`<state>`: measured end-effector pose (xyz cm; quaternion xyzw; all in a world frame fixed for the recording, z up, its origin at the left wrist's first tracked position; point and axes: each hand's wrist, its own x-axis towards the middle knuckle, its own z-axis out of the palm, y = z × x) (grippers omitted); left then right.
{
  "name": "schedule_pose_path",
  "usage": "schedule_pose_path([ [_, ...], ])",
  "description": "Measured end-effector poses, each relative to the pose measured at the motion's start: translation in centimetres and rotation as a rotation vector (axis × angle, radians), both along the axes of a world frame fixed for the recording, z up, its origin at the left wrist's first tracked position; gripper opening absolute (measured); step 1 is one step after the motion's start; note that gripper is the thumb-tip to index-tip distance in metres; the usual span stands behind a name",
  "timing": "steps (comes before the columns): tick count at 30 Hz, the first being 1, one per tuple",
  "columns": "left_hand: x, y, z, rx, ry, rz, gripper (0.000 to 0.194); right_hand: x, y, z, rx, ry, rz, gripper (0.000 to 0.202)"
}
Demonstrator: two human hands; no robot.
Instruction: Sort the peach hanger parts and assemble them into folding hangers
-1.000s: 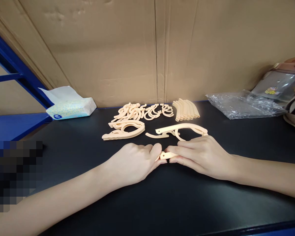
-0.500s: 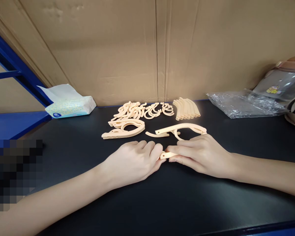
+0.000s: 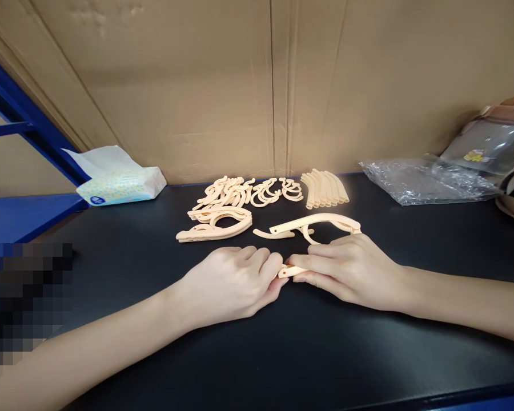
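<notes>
My left hand [image 3: 240, 282] is closed, its fingertips around a small beige plastic piece mostly hidden in its grip. Facing it, my right hand [image 3: 351, 268] pinches a beige hanger arm [image 3: 297, 270], whose end with a small round hole points at the left fingers. The two held parts meet or nearly touch; the exact join is hidden. Just beyond the right hand lies a larger curved hanger arm [image 3: 317, 220], with a ring-shaped part under it and a slim curved piece [image 3: 274, 234] beside it. Folded hangers [image 3: 216, 228] are stacked beyond the left hand.
At the back of the black table [image 3: 257, 365] lie loose hooks [image 3: 229, 192], curved hook pieces [image 3: 265, 194] and a row of hanger arms [image 3: 325, 189]. A tissue pack [image 3: 122, 182] sits left; a clear plastic bag [image 3: 428, 180] and a transparent bottle [image 3: 488, 142] are right. Cardboard stands behind.
Almost nothing differs. Both hands keep their hold on the beige parts, and the scene has shifted very slightly in view.
</notes>
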<state>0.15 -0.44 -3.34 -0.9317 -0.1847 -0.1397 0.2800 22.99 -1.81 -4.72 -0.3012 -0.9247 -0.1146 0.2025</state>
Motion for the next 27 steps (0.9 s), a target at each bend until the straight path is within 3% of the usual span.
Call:
schedule_pose_path([
  [15, 0.0, 0.1, -0.3, -0.01, -0.027, -0.017, 0.026, 0.0, 0.2, 0.0, 0.009, 0.008, 0.016, 0.036],
  [22, 0.0, 0.1, -0.4, -0.079, -0.019, -0.019, 0.015, -0.2, 0.0, 0.1, -0.007, 0.026, 0.016, 0.031],
  [27, 0.0, 0.0, -0.2, -0.064, -0.137, 0.013, 0.016, 0.6, 0.2, 1.1, 0.189, 0.167, 0.084, 0.025],
])
